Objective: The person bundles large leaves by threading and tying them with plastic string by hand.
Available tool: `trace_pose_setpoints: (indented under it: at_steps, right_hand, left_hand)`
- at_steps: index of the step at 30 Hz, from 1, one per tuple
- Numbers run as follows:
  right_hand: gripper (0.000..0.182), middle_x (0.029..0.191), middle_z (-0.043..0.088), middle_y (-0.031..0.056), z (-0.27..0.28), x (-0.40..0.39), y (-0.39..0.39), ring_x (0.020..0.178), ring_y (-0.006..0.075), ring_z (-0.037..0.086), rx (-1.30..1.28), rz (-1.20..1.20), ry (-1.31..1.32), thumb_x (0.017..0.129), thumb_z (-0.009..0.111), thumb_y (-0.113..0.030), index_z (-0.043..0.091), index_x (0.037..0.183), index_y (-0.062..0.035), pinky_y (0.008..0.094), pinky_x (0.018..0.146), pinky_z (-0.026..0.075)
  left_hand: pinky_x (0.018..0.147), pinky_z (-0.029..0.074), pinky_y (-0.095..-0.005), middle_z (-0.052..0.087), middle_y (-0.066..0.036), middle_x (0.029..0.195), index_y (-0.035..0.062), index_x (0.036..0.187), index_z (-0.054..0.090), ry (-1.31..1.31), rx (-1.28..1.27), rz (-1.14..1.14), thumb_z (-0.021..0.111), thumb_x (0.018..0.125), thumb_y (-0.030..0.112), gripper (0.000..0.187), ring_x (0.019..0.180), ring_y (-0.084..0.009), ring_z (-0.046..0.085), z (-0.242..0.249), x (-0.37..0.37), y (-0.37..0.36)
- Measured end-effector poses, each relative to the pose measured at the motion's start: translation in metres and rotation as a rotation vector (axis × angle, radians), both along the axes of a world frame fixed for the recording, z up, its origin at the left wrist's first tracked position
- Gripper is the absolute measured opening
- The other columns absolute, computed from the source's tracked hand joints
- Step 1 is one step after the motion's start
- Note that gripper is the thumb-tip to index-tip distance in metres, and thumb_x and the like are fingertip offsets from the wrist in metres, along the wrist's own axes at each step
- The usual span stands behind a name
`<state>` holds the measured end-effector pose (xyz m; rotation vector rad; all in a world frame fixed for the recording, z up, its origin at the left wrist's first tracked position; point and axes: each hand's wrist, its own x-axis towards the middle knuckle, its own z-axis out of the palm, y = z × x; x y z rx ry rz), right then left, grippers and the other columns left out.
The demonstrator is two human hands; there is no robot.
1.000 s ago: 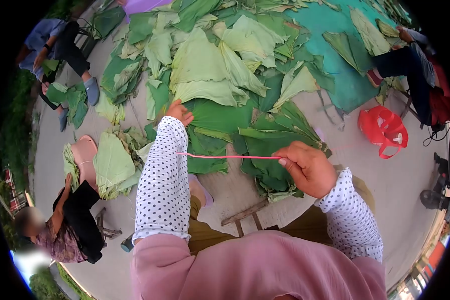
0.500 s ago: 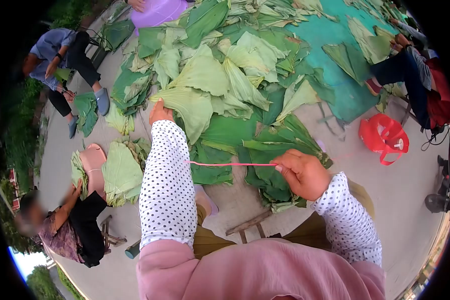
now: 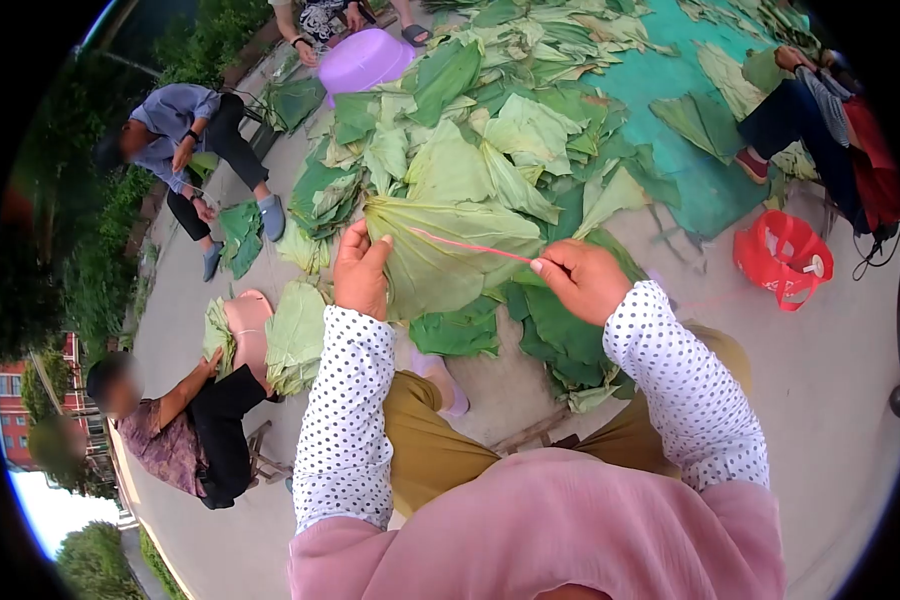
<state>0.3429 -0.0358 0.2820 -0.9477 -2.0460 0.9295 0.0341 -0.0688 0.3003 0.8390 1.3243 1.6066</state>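
Observation:
My left hand (image 3: pixel 362 272) pinches the gathered tip of a pale green lotus leaf (image 3: pixel 445 275), which fans out to the right, raised in front of me. Between the thumb and fingers of my right hand (image 3: pixel 585 282) is one end of a pink string (image 3: pixel 480 249). The string slants across the face of the leaf toward my left hand; its far end lies on the leaf, short of the tip. Beyond my hands spreads a heap of folded lotus leaves (image 3: pixel 535 130). A darker stack of leaves (image 3: pixel 570 345) lies below my right hand, near my knees.
A red basket (image 3: pixel 745 262) stands on the right, near a seated person. A teal sheet (image 3: pixel 700 90) lies under part of the heap. At the upper left is a purple basin (image 3: pixel 365 65); a pink tub (image 3: pixel 247 330) stands by a seated person at left. Several people sit around.
My left hand has lifted the leaf off the heap and drawn it closer. My right hand has moved slightly up, and the pink string now lies across the leaf. The view has shifted left.

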Motion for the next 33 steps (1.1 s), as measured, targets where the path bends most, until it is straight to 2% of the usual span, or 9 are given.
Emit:
trace_pose_setpoints:
  at_steps: [7, 11, 13, 16, 19, 22, 24, 27, 33]
  right_hand:
    - [0.026, 0.072, 0.056, 0.0175, 0.005, -0.019, 0.011, 0.067, 0.0373, 0.055, -0.04, 0.035, -0.054, 0.093, 0.061, -0.022, 0.059, 0.078, -0.001, 0.0442, 0.062, 0.045]
    - [0.026, 0.073, 0.058, 0.0177, 0.008, -0.02, 0.01, 0.068, 0.0372, 0.056, -0.038, 0.011, -0.039, 0.093, 0.061, -0.023, 0.06, 0.079, -0.0007, 0.0443, 0.062, 0.045]
    - [0.022, 0.071, 0.057, 0.0169, 0.006, -0.017, 0.011, 0.064, 0.0321, 0.054, -0.057, 0.003, -0.029, 0.094, 0.062, -0.019, 0.062, 0.084, 0.0007, 0.0398, 0.06, 0.044]
    - [0.023, 0.072, 0.057, 0.0172, 0.004, -0.016, 0.011, 0.064, 0.0329, 0.055, -0.048, -0.014, -0.062, 0.094, 0.062, -0.02, 0.061, 0.083, 0.0008, 0.0399, 0.061, 0.045]
    - [0.023, 0.072, 0.057, 0.0173, 0.004, -0.015, 0.011, 0.064, 0.0335, 0.055, -0.027, -0.013, -0.073, 0.093, 0.062, -0.02, 0.061, 0.084, 0.0005, 0.0401, 0.061, 0.045]
    - [0.022, 0.072, 0.056, 0.0172, 0.004, -0.014, 0.012, 0.064, 0.0338, 0.055, -0.014, -0.006, -0.098, 0.093, 0.062, -0.02, 0.061, 0.083, 0.0004, 0.0404, 0.061, 0.045]
    - [0.022, 0.072, 0.056, 0.0171, 0.002, -0.014, 0.011, 0.064, 0.0338, 0.055, -0.019, -0.009, -0.09, 0.093, 0.063, -0.019, 0.061, 0.083, 0.0004, 0.0405, 0.061, 0.045]
    - [0.023, 0.072, 0.057, 0.0169, 0.002, -0.012, 0.01, 0.065, 0.0337, 0.055, -0.037, -0.012, -0.087, 0.093, 0.063, -0.02, 0.061, 0.082, 0.0004, 0.0405, 0.061, 0.044]
    - [0.023, 0.072, 0.057, 0.0165, 0.003, -0.01, 0.011, 0.066, 0.0337, 0.055, -0.021, -0.003, -0.112, 0.093, 0.062, -0.02, 0.061, 0.082, 0.0002, 0.0407, 0.062, 0.045]
  left_hand:
    - [0.094, 0.047, -0.0304, 0.063, -0.01, 0.114, -0.0016, 0.121, 0.051, -0.041, 0.007, -0.029, 0.059, 0.09, -0.005, 0.032, 0.102, -0.0168, 0.06, 0.001, 0.006, 0.01]
    - [0.094, 0.046, -0.0315, 0.062, -0.011, 0.114, 0.0044, 0.127, 0.045, -0.056, 0.028, -0.015, 0.057, 0.089, -0.006, 0.041, 0.105, -0.0182, 0.058, 0.018, 0.02, 0.009]
    - [0.094, 0.045, -0.0315, 0.061, -0.011, 0.114, 0.0069, 0.129, 0.043, -0.048, 0.021, -0.028, 0.056, 0.089, -0.006, 0.044, 0.105, -0.0181, 0.057, 0.018, 0.023, 0.009]
    - [0.09, 0.044, -0.0303, 0.06, -0.01, 0.114, 0.0097, 0.129, 0.043, 0.092, 0.006, -0.087, 0.056, 0.087, -0.007, 0.047, 0.099, -0.0161, 0.055, 0.014, 0.021, 0.008]
    - [0.087, 0.043, -0.029, 0.058, -0.009, 0.113, 0.0096, 0.128, 0.043, 0.099, 0.033, -0.073, 0.055, 0.086, -0.007, 0.046, 0.094, -0.0143, 0.054, 0.012, 0.021, 0.008]
    - [0.09, 0.046, -0.0316, 0.055, -0.008, 0.117, 0.0113, 0.12, 0.045, 0.091, 0.044, -0.058, 0.052, 0.086, -0.011, 0.042, 0.102, -0.0183, 0.056, 0.007, 0.015, 0.01]
    - [0.083, 0.046, -0.0297, 0.054, -0.005, 0.113, 0.0123, 0.113, 0.046, 0.028, 0.0, -0.039, 0.05, 0.085, -0.012, 0.037, 0.099, -0.0169, 0.055, 0.006, 0.012, 0.012]
    - [0.08, 0.04, -0.0256, 0.053, -0.001, 0.104, 0.0109, 0.111, 0.047, -0.036, -0.028, -0.031, 0.051, 0.085, -0.01, 0.033, 0.091, -0.0116, 0.05, 0.01, 0.015, 0.01]
    - [0.083, 0.041, -0.0272, 0.052, -0.001, 0.105, 0.0102, 0.11, 0.048, -0.051, -0.025, -0.057, 0.05, 0.085, -0.01, 0.033, 0.092, -0.0125, 0.05, 0.008, 0.017, 0.01]
